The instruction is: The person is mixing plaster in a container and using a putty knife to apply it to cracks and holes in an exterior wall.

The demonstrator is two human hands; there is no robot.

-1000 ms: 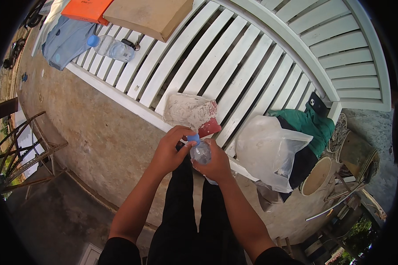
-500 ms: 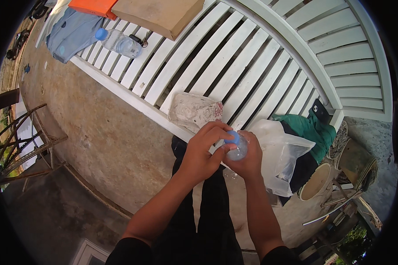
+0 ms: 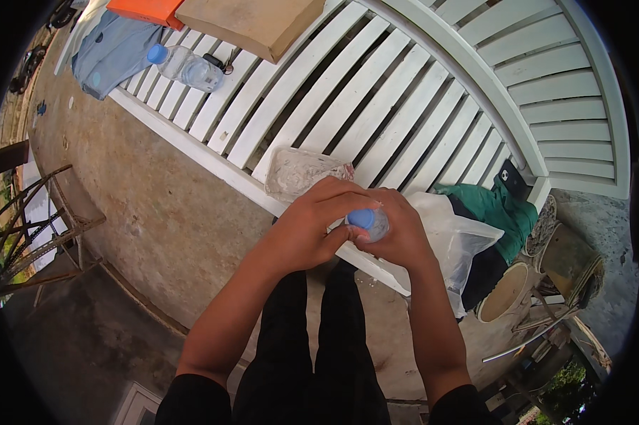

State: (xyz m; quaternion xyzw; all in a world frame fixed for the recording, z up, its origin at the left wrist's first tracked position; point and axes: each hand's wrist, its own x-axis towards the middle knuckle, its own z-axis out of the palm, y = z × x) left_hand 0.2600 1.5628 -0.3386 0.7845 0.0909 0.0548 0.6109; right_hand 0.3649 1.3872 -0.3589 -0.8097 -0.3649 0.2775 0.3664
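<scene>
a: what's in my hands?

b: a small clear plastic bottle with a blue cap (image 3: 363, 219), held just above the front edge of the white slatted bench (image 3: 376, 106).

a: i'd judge it light, thin-walled and a bit slick, so best held by the body. my right hand (image 3: 397, 237) wraps it from below; my left hand (image 3: 312, 223) curls over it, fingers closed beside the cap, both forearms reaching up from below.

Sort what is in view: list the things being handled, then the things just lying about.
In hand:
left hand
right hand
small clear bottle with blue cap

Lying about:
clear bottle on the white slatted bench
clear plastic container
white plastic bag
green cloth
cardboard box
</scene>
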